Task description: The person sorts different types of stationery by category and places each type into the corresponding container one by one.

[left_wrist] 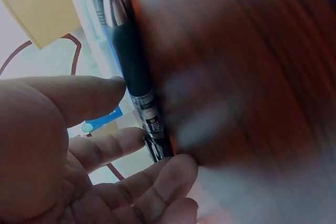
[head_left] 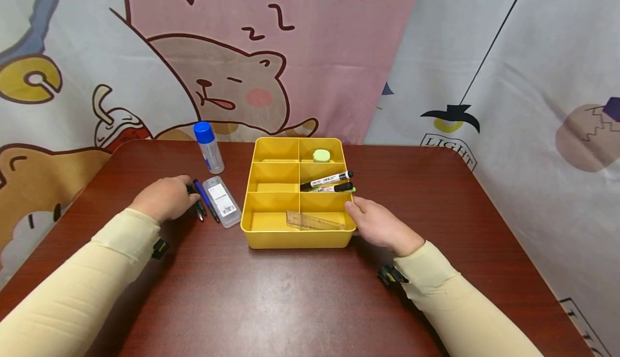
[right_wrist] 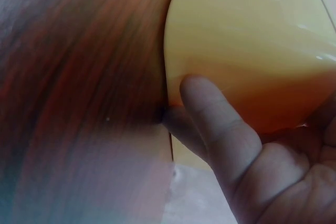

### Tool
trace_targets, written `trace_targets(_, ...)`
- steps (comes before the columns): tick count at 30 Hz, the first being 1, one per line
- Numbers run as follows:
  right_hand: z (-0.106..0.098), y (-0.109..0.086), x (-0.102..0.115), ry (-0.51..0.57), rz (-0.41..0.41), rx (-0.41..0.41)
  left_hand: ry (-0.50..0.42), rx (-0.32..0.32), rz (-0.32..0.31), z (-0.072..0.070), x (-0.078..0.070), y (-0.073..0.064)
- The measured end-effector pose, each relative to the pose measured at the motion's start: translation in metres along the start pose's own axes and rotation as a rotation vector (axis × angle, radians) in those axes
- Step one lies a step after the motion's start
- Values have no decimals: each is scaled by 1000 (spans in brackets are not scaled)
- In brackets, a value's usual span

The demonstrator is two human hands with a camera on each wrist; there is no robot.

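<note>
My left hand (head_left: 163, 198) is at the pens on the left of the table. Its thumb and fingers close around a black pen (left_wrist: 135, 72) with a silver tip. Beside it lie a blue pen (head_left: 206, 200) and a clear plastic case (head_left: 222, 202) with a white label. At the near right corner of a yellow compartment box (head_left: 299, 240), my right hand (head_left: 380, 225) grips the side, thumb at the rim and fingers along the outer wall. A clear ruler (head_left: 315, 221) lies in the front compartments, markers (head_left: 326, 180) in the middle right one.
Behind the case stands a clear bottle with a blue cap (head_left: 209, 147). A pale green rounded item (head_left: 321, 155) sits in the box's back right compartment. The brown table (head_left: 300, 303) backs onto a patterned curtain (head_left: 339, 50).
</note>
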State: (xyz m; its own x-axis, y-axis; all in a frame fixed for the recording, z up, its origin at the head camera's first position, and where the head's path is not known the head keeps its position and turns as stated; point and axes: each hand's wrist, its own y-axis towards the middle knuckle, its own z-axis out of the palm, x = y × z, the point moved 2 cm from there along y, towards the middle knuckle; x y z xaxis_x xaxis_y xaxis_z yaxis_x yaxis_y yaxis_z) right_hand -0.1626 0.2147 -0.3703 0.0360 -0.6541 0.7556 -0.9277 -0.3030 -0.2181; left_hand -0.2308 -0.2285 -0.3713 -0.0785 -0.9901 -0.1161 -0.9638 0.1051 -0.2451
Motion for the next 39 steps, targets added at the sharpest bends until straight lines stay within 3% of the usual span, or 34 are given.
trace_targets(22, 0, 0, 0, -31, 5, 2, -13, 43, -41, -1, 2, 1)
trace_targets(39, -1, -1, 0, -27, -5, 4, -67, 47, -16, -3, 5, 0)
